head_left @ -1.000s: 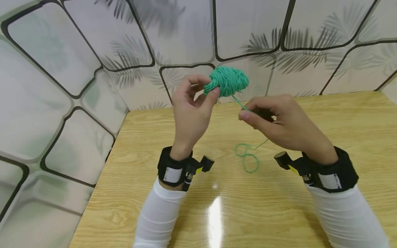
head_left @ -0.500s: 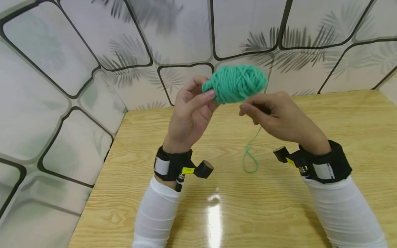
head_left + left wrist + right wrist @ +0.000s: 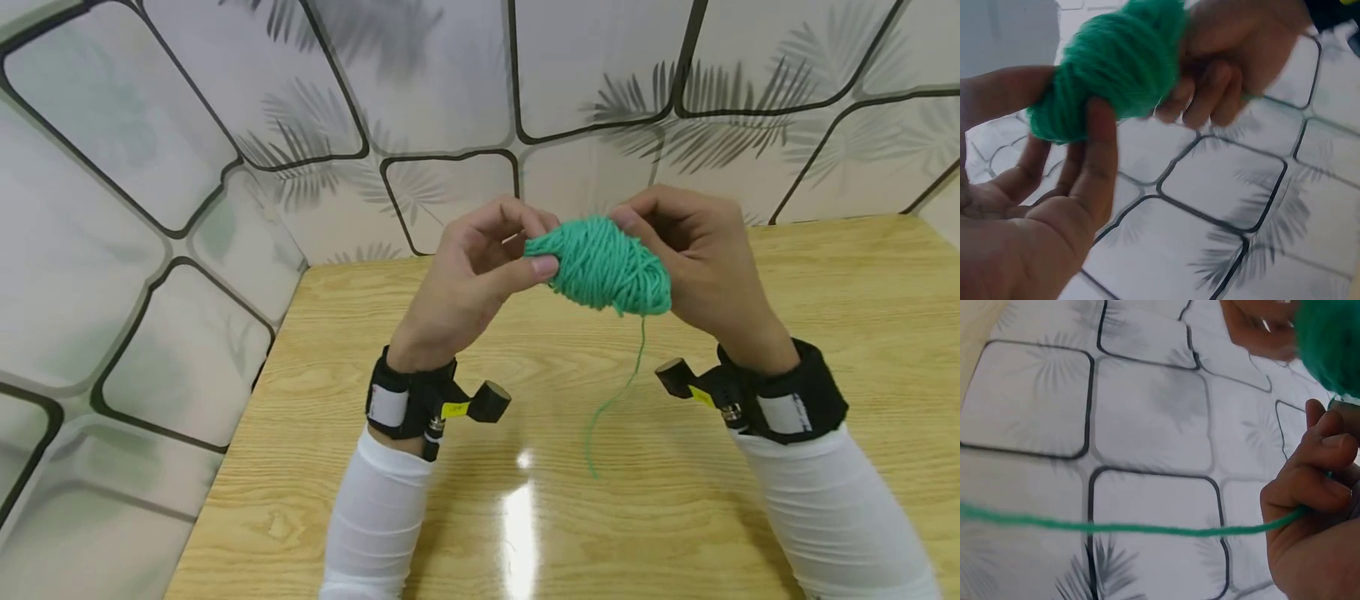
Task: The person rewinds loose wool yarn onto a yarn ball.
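Observation:
A green ball of yarn [image 3: 606,265], wound into a long oval, is held above the table. My left hand [image 3: 474,282] pinches its left end between thumb and fingers, which the left wrist view also shows around the yarn ball [image 3: 1119,69]. At the ball's right end, my right hand [image 3: 708,262] has its fingers curled round the yarn strand. In the right wrist view the strand [image 3: 1147,529] runs out of those curled fingers. Its loose tail [image 3: 613,400] hangs below the ball in the head view. The ball partly hides the right fingertips.
Below lies a glossy light wood table [image 3: 315,500]. A panelled wall [image 3: 450,83] with leaf prints stands behind it and continues along the left side. Each wrist carries a black strap with a small camera.
The ball has moved down and slightly right, and its right end has tipped downward. My right hand has risen beside it. The looped tail has straightened and reaches nearer the front.

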A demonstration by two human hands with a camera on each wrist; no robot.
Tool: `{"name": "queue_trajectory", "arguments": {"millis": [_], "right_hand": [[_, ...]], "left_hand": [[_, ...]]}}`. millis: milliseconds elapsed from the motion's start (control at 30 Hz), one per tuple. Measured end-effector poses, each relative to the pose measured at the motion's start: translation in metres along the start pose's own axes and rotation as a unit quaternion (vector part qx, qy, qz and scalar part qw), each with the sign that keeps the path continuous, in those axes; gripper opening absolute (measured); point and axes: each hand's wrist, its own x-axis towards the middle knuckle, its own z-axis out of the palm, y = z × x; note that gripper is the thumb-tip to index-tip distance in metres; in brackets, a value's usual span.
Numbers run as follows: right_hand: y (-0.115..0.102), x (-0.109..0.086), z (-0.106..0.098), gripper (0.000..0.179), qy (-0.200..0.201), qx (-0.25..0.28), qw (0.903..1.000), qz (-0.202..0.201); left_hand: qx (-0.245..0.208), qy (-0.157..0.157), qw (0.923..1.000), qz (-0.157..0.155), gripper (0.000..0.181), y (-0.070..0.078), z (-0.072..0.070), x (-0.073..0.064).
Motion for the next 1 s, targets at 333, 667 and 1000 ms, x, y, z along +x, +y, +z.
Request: {"name": "queue_trajectory", "arguments": {"millis": [333,667,1000], "right_hand": [[0.003,-0.001,0.015,0.036,0.021,0.094,0.9942,0.048],[0.005,-0.001,0.014,0.027,0.012,0.134,0.9861,0.097],[0.009,-0.002,0.013,0.015,-0.013,0.162,0.9737,0.159]], "left_hand": [[-0.003,-0.013,0.9996,-0.026,0.046,-0.005,0.012,0.002],[0.175,-0.11,0.9764,-0.062,0.084,-0.004,0.024,0.002],[0.198,-0.054,0.9753,-0.082,0.06,-0.003,0.026,0.001]]}}
